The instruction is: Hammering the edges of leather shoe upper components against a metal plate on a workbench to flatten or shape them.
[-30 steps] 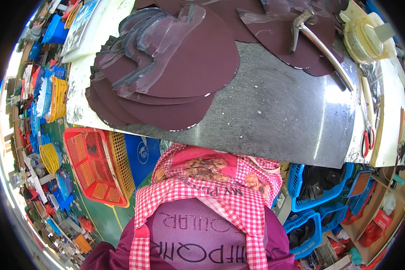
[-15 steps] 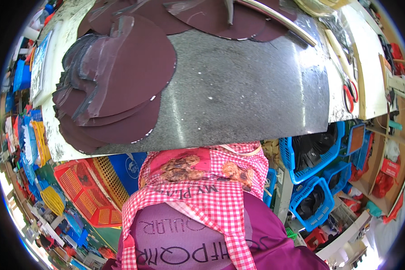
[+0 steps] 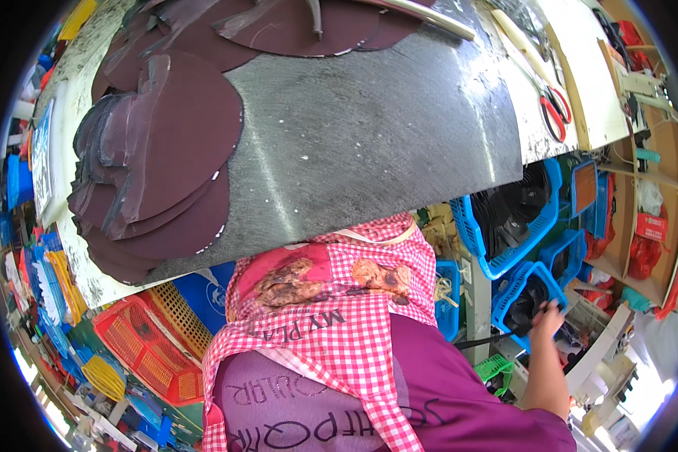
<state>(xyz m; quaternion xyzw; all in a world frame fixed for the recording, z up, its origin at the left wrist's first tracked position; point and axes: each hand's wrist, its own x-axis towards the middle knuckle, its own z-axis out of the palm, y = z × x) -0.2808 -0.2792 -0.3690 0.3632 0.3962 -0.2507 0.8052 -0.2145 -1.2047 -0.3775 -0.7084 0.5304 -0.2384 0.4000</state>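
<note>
My right hand (image 3: 548,320) reaches down on the right side to a small blue basket (image 3: 499,322), at its right rim. Its fingers are curled by the black pieces (image 3: 526,305) in the basket; what they grip is too small to make out. A thin black strip (image 3: 481,342) sticks out leftward from the basket's lower edge. My left hand is out of view. On the table, a dark grey sheet (image 3: 369,113) lies in front of me. Stacked dark maroon rounded pieces (image 3: 184,128) with torn-looking grey edges overlap its left side.
Red-handled scissors (image 3: 554,113) lie at the table's right. A pale metal bar (image 3: 429,16) crosses the far edge of the sheet. A larger blue basket (image 3: 505,265) holds black pieces below the table. Red and yellow baskets (image 3: 147,354) stand at the lower left.
My right arm has come into view at the lower right, its hand at the small blue basket. My view has turned and shifted to the right.
</note>
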